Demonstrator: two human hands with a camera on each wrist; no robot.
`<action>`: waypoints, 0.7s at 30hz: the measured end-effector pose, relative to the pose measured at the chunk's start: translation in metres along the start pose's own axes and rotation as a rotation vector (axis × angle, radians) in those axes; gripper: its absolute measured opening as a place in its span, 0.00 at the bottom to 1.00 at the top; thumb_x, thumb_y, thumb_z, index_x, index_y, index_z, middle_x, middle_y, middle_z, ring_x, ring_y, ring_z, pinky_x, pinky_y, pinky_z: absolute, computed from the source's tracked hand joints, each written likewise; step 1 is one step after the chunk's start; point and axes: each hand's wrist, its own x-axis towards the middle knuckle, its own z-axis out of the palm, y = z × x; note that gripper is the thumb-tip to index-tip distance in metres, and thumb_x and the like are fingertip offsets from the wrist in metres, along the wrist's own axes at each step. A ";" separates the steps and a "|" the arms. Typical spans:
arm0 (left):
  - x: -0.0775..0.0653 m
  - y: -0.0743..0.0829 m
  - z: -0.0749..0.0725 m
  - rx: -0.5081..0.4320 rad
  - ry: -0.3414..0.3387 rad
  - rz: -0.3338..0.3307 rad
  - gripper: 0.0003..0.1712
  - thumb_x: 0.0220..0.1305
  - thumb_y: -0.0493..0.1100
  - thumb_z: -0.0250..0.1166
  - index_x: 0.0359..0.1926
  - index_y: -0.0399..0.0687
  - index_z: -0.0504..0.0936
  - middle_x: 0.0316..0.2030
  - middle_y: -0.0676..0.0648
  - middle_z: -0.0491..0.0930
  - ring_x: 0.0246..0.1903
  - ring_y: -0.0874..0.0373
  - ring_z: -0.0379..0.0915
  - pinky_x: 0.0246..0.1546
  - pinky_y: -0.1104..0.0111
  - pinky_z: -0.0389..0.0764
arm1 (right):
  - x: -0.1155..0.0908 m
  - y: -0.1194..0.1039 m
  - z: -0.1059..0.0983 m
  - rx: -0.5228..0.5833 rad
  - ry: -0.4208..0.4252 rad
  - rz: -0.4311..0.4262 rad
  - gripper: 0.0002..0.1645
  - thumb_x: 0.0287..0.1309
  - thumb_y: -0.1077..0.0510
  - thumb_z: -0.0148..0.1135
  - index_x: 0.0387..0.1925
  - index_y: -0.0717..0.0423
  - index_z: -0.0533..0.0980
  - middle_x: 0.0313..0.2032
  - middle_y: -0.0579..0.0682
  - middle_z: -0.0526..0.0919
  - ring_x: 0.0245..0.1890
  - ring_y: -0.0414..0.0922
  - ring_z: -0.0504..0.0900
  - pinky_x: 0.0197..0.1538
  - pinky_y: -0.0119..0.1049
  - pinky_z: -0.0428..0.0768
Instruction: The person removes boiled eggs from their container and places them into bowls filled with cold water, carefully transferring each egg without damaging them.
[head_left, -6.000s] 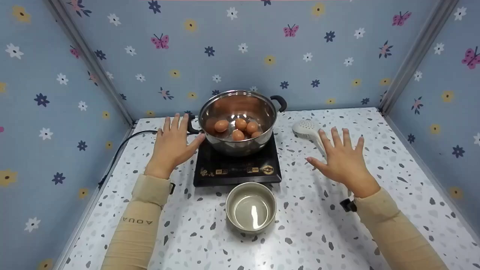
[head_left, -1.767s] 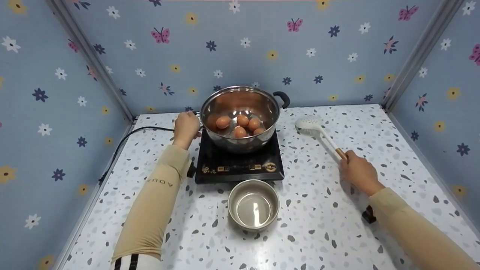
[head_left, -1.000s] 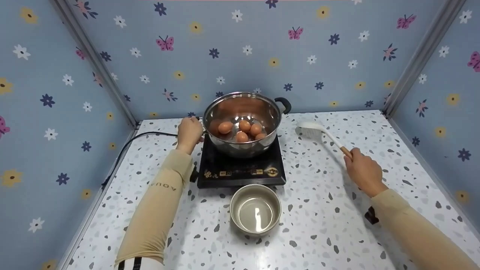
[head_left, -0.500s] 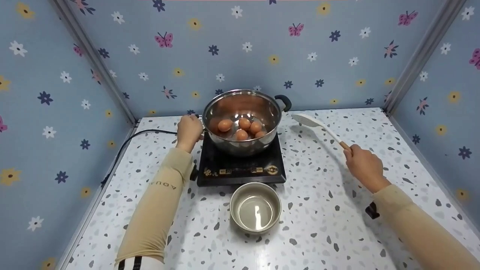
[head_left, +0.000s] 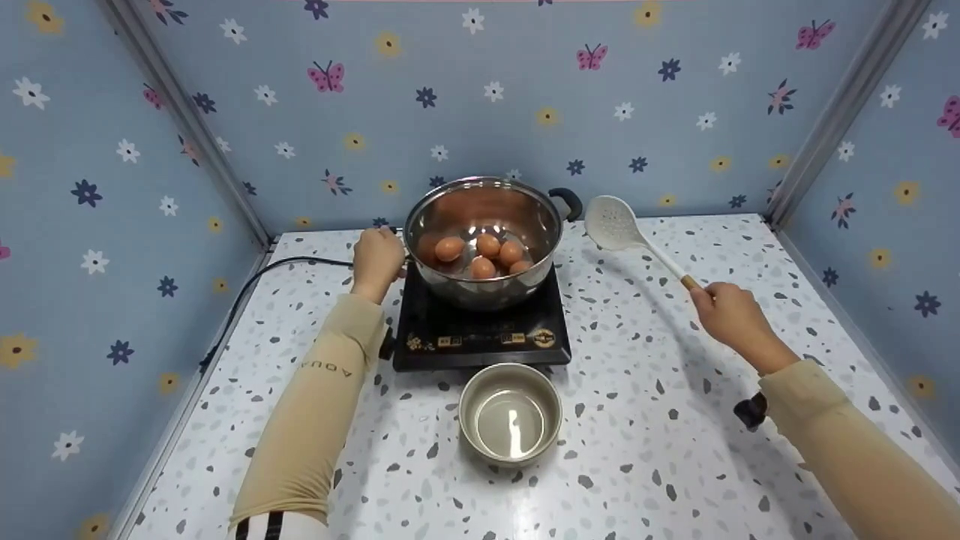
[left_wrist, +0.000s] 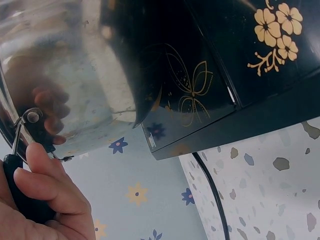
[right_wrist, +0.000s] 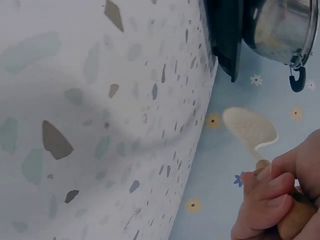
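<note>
My left hand [head_left: 377, 259] grips the black left handle [left_wrist: 22, 192] of a steel pot [head_left: 484, 294], its fingers curled round it in the left wrist view. Several brown eggs [head_left: 449, 249] lie at the bottom of the pot, which stands on a black induction cooker [head_left: 480, 341]. To the right, my right hand [head_left: 735, 319] holds a white slotted skimmer [head_left: 613, 223] by its wooden handle [right_wrist: 297, 217]. The skimmer's perforated head is raised above the table, close to the pot's right handle [head_left: 568, 204]. An empty beige bowl [head_left: 510, 415] sits in front of the cooker.
The speckled white table [head_left: 637, 450] ends at flowered blue walls [head_left: 495, 90] at the back and both sides. A black power cord [head_left: 251, 285] runs from behind the cooker to the left table edge.
Both hands were spread open at first. Since then the left has taken the pot handle, and the right has gripped the skimmer, lifted it off the table and turned its head upward.
</note>
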 end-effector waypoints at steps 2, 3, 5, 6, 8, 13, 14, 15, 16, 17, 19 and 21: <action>0.000 0.000 0.000 0.001 -0.008 -0.001 0.29 0.86 0.43 0.36 0.26 0.47 0.76 0.12 0.53 0.71 0.07 0.67 0.70 0.14 0.74 0.73 | 0.000 -0.002 -0.005 0.034 -0.002 0.018 0.30 0.86 0.48 0.46 0.53 0.74 0.79 0.26 0.54 0.79 0.20 0.45 0.70 0.23 0.39 0.70; 0.001 0.000 0.000 0.001 -0.010 -0.001 0.30 0.86 0.43 0.36 0.26 0.47 0.75 0.12 0.53 0.71 0.07 0.66 0.70 0.14 0.74 0.73 | -0.001 -0.003 -0.008 0.045 -0.004 0.022 0.30 0.85 0.47 0.47 0.54 0.73 0.79 0.25 0.53 0.78 0.20 0.44 0.69 0.22 0.38 0.69; 0.001 0.000 -0.001 0.000 -0.016 -0.001 0.31 0.86 0.43 0.36 0.25 0.46 0.75 0.10 0.54 0.70 0.07 0.66 0.70 0.14 0.73 0.72 | -0.001 -0.004 -0.012 0.053 -0.005 0.024 0.30 0.84 0.45 0.49 0.54 0.71 0.80 0.25 0.51 0.78 0.19 0.43 0.68 0.21 0.37 0.68; 0.000 0.000 -0.001 -0.001 -0.016 0.000 0.31 0.86 0.43 0.36 0.24 0.46 0.75 0.10 0.54 0.70 0.07 0.66 0.70 0.14 0.73 0.72 | -0.001 -0.005 -0.014 0.057 -0.006 0.025 0.30 0.83 0.45 0.50 0.54 0.70 0.80 0.24 0.51 0.79 0.19 0.43 0.68 0.20 0.37 0.68; 0.000 0.000 -0.001 -0.004 -0.013 0.002 0.30 0.86 0.43 0.36 0.25 0.46 0.75 0.11 0.54 0.70 0.08 0.66 0.70 0.15 0.73 0.72 | -0.002 -0.007 -0.017 0.060 -0.007 0.024 0.30 0.83 0.44 0.52 0.54 0.70 0.81 0.25 0.51 0.79 0.20 0.43 0.69 0.20 0.36 0.68; -0.001 0.001 -0.001 -0.004 -0.010 0.004 0.28 0.87 0.43 0.37 0.28 0.46 0.76 0.14 0.53 0.71 0.09 0.66 0.71 0.15 0.74 0.74 | -0.003 -0.012 -0.024 0.052 -0.003 0.011 0.31 0.83 0.44 0.53 0.55 0.71 0.82 0.25 0.51 0.80 0.20 0.43 0.71 0.21 0.37 0.69; -0.001 0.001 -0.001 -0.002 -0.009 0.003 0.28 0.87 0.43 0.37 0.28 0.46 0.76 0.14 0.53 0.71 0.09 0.65 0.71 0.15 0.74 0.74 | -0.003 -0.013 -0.026 0.051 -0.002 0.008 0.31 0.83 0.44 0.52 0.55 0.71 0.82 0.24 0.51 0.80 0.21 0.43 0.71 0.21 0.37 0.70; -0.002 0.001 -0.001 0.001 -0.010 0.003 0.28 0.87 0.43 0.37 0.28 0.46 0.76 0.14 0.52 0.71 0.09 0.65 0.71 0.15 0.73 0.74 | -0.003 -0.014 -0.028 0.049 -0.002 0.005 0.31 0.84 0.44 0.52 0.55 0.71 0.82 0.24 0.50 0.79 0.20 0.43 0.71 0.21 0.37 0.70; -0.002 0.001 -0.001 0.001 -0.009 0.001 0.28 0.87 0.43 0.37 0.28 0.46 0.75 0.14 0.52 0.72 0.09 0.65 0.70 0.16 0.73 0.74 | -0.003 -0.015 -0.030 0.047 0.000 0.000 0.32 0.84 0.44 0.51 0.56 0.72 0.82 0.24 0.50 0.79 0.21 0.44 0.71 0.21 0.37 0.70; -0.002 0.001 -0.001 0.001 -0.008 0.001 0.28 0.87 0.44 0.37 0.28 0.46 0.75 0.14 0.52 0.72 0.09 0.65 0.70 0.16 0.73 0.74 | -0.003 -0.016 -0.033 0.047 0.003 0.000 0.32 0.84 0.44 0.51 0.56 0.72 0.82 0.24 0.50 0.79 0.21 0.44 0.71 0.22 0.38 0.70; -0.002 0.000 -0.001 -0.001 -0.007 0.001 0.28 0.87 0.44 0.37 0.28 0.46 0.75 0.14 0.52 0.72 0.09 0.65 0.71 0.16 0.73 0.74 | -0.002 -0.018 -0.038 0.047 0.005 0.001 0.32 0.85 0.44 0.51 0.57 0.72 0.82 0.25 0.51 0.79 0.22 0.44 0.72 0.23 0.38 0.71; -0.002 0.000 -0.001 0.000 -0.005 0.007 0.28 0.87 0.44 0.37 0.28 0.46 0.75 0.15 0.53 0.72 0.10 0.65 0.72 0.18 0.72 0.75 | -0.002 -0.021 -0.043 0.043 0.008 -0.001 0.33 0.85 0.43 0.50 0.58 0.72 0.82 0.27 0.52 0.82 0.23 0.44 0.73 0.23 0.38 0.72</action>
